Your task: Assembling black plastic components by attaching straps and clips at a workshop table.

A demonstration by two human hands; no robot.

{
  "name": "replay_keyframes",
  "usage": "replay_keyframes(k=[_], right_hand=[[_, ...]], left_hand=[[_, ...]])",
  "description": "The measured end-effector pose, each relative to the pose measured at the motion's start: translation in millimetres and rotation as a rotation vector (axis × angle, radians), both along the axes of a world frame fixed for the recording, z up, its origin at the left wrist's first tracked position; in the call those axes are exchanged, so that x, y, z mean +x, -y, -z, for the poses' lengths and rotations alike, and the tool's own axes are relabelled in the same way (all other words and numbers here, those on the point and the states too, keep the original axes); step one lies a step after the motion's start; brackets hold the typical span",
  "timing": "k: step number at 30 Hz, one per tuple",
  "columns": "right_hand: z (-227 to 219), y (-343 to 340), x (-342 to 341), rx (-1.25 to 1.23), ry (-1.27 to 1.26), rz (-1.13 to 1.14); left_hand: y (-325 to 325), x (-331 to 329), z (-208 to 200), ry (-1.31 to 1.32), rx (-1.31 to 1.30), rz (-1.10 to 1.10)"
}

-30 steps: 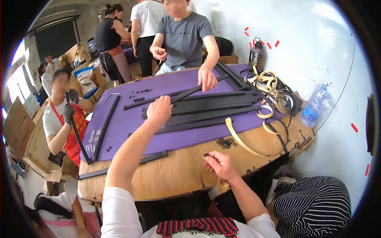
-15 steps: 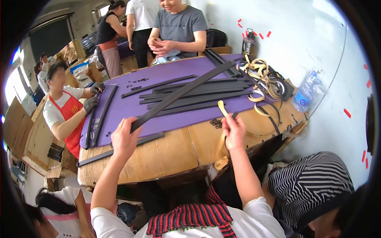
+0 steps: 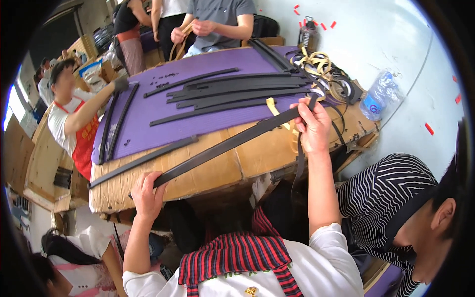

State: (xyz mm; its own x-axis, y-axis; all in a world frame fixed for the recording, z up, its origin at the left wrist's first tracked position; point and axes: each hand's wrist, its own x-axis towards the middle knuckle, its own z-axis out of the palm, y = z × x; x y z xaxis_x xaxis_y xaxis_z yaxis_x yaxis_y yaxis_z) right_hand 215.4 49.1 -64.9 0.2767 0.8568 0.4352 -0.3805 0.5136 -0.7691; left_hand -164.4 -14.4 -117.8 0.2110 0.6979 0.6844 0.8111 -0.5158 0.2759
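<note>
A long flat black bar [image 3: 227, 143] slants across in front of me, over the near edge of the table. My left hand [image 3: 147, 194] is closed around its lower left end. At the upper right end, my right hand [image 3: 313, 124] pinches the bar together with a thin black strip [image 3: 300, 168] that hangs down below the fingers. A pale yellow ribbon [image 3: 273, 108] lies just left of my right hand. Several similar black bars [image 3: 232, 90] lie on the purple mat [image 3: 143, 116] beyond, and another black bar [image 3: 143, 161] rests on the cardboard in front of it.
Tangled yellow and black tape rolls [image 3: 326, 74] lie at the table's right end, near a plastic bottle [image 3: 378, 96] and a dark flask [image 3: 308, 35]. A person in a red apron [image 3: 86, 133] works at left. Someone in striped clothing [image 3: 386, 198] sits close at right.
The bar has come down toward me, and my right hand has moved up and right onto its far end. The person across the table now holds a tan strip.
</note>
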Motion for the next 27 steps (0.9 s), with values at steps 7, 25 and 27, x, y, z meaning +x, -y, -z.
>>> replay_keyframes(k=[7, 25, 27], right_hand=[[59.2, 47.5, 18.4, -0.194, 0.19, -0.105], [212.0, 168.0, -41.7, -0.661, -0.07, -0.504], [224.3, 177.3, -48.1, -0.79, -0.014, -0.507]], left_hand=[[4.1, -18.6, -6.2, -0.078, 0.227, -0.069], [11.5, -9.1, -18.2, 1.955, 0.162, 0.445], [10.8, -10.0, -15.0, 1.936, 0.153, 0.412]])
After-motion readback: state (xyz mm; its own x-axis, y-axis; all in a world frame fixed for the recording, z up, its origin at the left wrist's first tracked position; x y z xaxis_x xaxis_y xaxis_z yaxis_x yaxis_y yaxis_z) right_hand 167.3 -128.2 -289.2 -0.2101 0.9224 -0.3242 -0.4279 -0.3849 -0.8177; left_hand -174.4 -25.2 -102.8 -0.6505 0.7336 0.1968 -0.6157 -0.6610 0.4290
